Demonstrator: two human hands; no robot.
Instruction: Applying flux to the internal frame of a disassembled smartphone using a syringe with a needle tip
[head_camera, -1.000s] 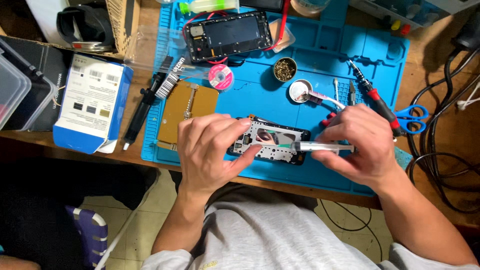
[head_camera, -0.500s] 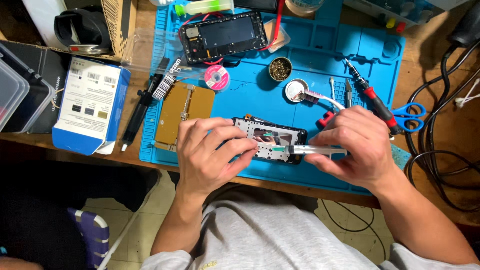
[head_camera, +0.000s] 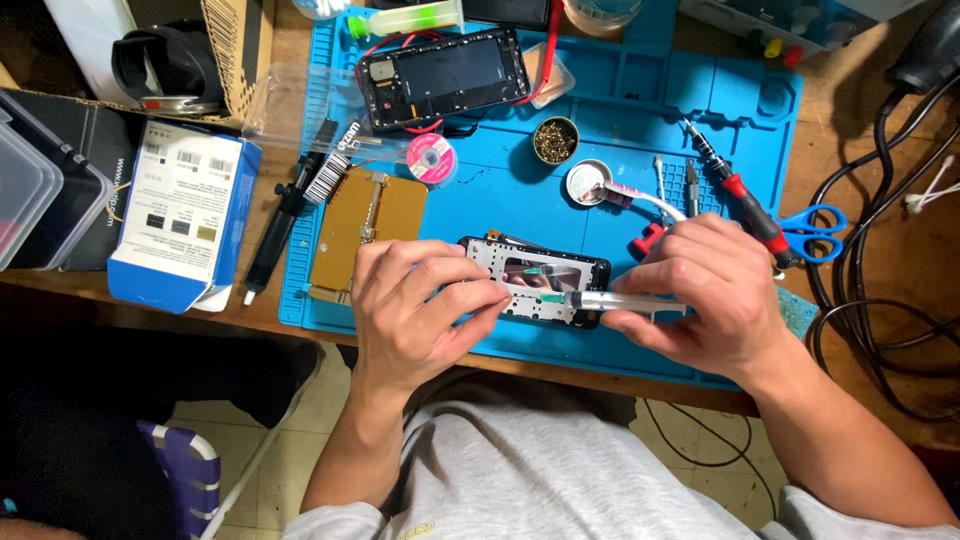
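An opened phone frame (head_camera: 545, 272) with a black edge and a pale inner plate lies near the front of the blue work mat (head_camera: 600, 120). My left hand (head_camera: 415, 305) rests on its left end and holds it down with curled fingers. My right hand (head_camera: 700, 295) grips a clear syringe (head_camera: 610, 300) with a green tip, held level, its tip over the frame's middle.
A second opened phone (head_camera: 445, 75) with red wires lies at the mat's back. A gold board holder (head_camera: 365, 225), solder reel (head_camera: 431, 156), brass tip cleaner (head_camera: 555, 140), round tin (head_camera: 588, 181), red-handled tool (head_camera: 745, 200), blue scissors (head_camera: 810, 230), blue-white box (head_camera: 180, 210), black pen tool (head_camera: 280, 225), cables (head_camera: 890, 250).
Both hands and the phone frame stay almost in place. The syringe tip has shifted slightly over the frame. The view has moved a little.
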